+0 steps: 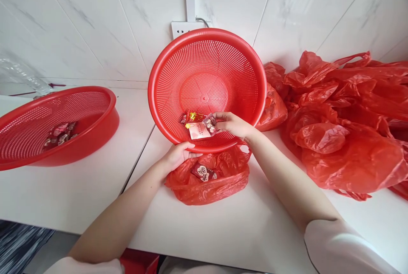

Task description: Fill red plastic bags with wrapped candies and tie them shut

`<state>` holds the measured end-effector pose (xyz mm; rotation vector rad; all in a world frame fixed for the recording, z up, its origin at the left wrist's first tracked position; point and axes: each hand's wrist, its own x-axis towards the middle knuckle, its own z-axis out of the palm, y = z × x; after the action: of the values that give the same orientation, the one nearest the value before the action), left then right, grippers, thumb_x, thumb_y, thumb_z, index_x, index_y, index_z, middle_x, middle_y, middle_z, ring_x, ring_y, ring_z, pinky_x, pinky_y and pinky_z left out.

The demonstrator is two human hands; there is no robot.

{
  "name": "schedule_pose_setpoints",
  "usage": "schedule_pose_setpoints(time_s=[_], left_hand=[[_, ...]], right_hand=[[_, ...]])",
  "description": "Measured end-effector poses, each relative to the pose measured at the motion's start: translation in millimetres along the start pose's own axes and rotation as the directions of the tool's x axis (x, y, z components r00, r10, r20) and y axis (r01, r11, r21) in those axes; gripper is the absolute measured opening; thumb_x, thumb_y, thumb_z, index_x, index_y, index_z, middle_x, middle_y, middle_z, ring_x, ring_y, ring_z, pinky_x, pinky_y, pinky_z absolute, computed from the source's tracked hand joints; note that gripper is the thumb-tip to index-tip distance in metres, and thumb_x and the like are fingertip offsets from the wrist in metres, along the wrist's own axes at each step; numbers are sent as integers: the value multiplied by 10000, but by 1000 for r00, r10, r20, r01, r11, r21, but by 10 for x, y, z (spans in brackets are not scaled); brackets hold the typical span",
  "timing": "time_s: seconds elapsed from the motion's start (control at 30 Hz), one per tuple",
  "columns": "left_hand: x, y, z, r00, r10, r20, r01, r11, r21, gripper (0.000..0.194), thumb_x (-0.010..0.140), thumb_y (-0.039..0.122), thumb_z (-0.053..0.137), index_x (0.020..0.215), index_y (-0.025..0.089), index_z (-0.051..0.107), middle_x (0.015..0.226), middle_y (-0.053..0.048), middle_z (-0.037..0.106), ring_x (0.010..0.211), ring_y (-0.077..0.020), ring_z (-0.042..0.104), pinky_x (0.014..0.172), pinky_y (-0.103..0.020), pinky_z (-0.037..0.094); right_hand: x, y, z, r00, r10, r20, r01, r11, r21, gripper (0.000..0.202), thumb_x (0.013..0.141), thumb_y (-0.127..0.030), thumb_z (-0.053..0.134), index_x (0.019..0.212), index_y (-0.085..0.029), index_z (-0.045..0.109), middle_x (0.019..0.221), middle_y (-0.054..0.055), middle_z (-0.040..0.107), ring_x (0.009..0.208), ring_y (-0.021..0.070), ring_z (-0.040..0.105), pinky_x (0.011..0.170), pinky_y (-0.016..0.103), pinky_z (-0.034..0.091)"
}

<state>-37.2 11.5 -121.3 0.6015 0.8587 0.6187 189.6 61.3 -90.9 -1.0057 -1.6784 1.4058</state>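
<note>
A red mesh basket (153,91) is tipped toward me, its opening facing my way. My left hand (179,155) grips the lower rim, thumb on the inner side. Inside the basket, the fingers of my right hand (234,125) pinch a small dark red packet (210,124). Beside it lie a pale pink packet (198,131) and a shiny red-and-gold packet (195,116). Just below the rim, an opened red plastic bag (207,194) rests on the table, with a dark red packet (204,173) showing inside it.
At the left stands another red basket (102,138) with several dark packets (60,134) in it. A heap of red plastic bags (347,138) covers the right side of the white table (274,231). Behind are a tiled wall and a power socket (178,29).
</note>
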Motion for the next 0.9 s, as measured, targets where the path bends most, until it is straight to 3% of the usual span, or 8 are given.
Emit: schedule_pose_setpoints(time_s=[0.2, 0.33, 0.4, 0.47, 0.57, 0.63, 0.73, 0.9], left_hand=[[18, 0, 1, 1000, 23, 4, -23, 1000, 16, 413, 814, 159, 475, 1190, 32, 589, 936, -169, 726, 825, -257, 696, 814, -393, 531], [18, -5, 9, 997, 14, 73, -15, 1000, 6, 436, 819, 172, 461, 1217, 32, 574, 988, -185, 716, 896, -282, 686, 867, -443, 511], [10, -12, 11, 998, 0, 61, -1, 1000, 6, 438, 820, 181, 465, 1219, 34, 569, 972, -184, 718, 879, -282, 688, 850, -443, 517], [3, -17, 10, 1000, -2, 16, 2, 1000, 11, 424, 816, 179, 474, 1203, 38, 573, 936, -174, 723, 829, -270, 694, 804, -418, 530], [4, -15, -1, 1000, 0, -8, 0, 1000, 13, 385, 809, 169, 486, 1162, 53, 587, 904, -162, 725, 782, -257, 694, 764, -395, 538], [14, -5, -19, 1000, -5, 23, 5, 1000, 12, 360, 806, 168, 491, 1134, 62, 596, 925, -164, 719, 815, -265, 692, 787, -408, 536], [33, 16, -57, 996, 79, 46, -79, 997, -5, 331, 786, 124, 501, 1099, 94, 605, 976, -139, 710, 866, -250, 689, 855, -410, 524], [61, 15, -119, 992, 84, 91, -81, 996, -41, 354, 787, 133, 501, 1127, 109, 598, 999, -125, 707, 886, -255, 689, 853, -416, 527]], right_hand=[[-75, -56, -56, 975, 4, 221, 13, 997, -74, 366, 743, -201, 663, 1103, -171, 604, 908, 35, 699, 767, 146, 648, 760, 294, 516], [-132, -151, -61, 870, 97, 483, 21, 972, -233, 271, 790, -364, 662, 956, -150, 670, 814, 30, 698, 724, 143, 640, 690, 266, 500], [-117, -139, -13, 893, 75, 444, 116, 914, -389, 290, 834, -421, 608, 864, -146, 695, 771, 25, 685, 695, 143, 624, 674, 265, 484], [-76, -66, 65, 961, -90, 263, 223, 816, -533, 288, 876, -398, 554, 869, -148, 698, 817, 40, 686, 743, 157, 626, 732, 291, 482], [-19, 92, 182, 946, -300, 124, 304, 686, -660, 341, 881, -375, 556, 1120, -149, 643, 1124, 116, 652, 1031, 226, 603, 928, 375, 448], [-15, 163, 231, 939, -289, 186, 336, 658, -674, 543, 850, -452, 591, 1303, -158, 533, 1334, 151, 535, 1230, 274, 496, 1025, 431, 391], [-48, 165, 265, 931, -192, 310, 353, 691, -631, 755, 800, -549, 619, 1422, -181, 401, 1379, 148, 501, 1247, 283, 488, 1018, 434, 405], [-62, 64, 225, 920, -148, 362, 351, 724, -594, 680, 686, -469, 753, 1275, -183, 567, 1184, 107, 640, 1040, 256, 609, 886, 372, 469]])
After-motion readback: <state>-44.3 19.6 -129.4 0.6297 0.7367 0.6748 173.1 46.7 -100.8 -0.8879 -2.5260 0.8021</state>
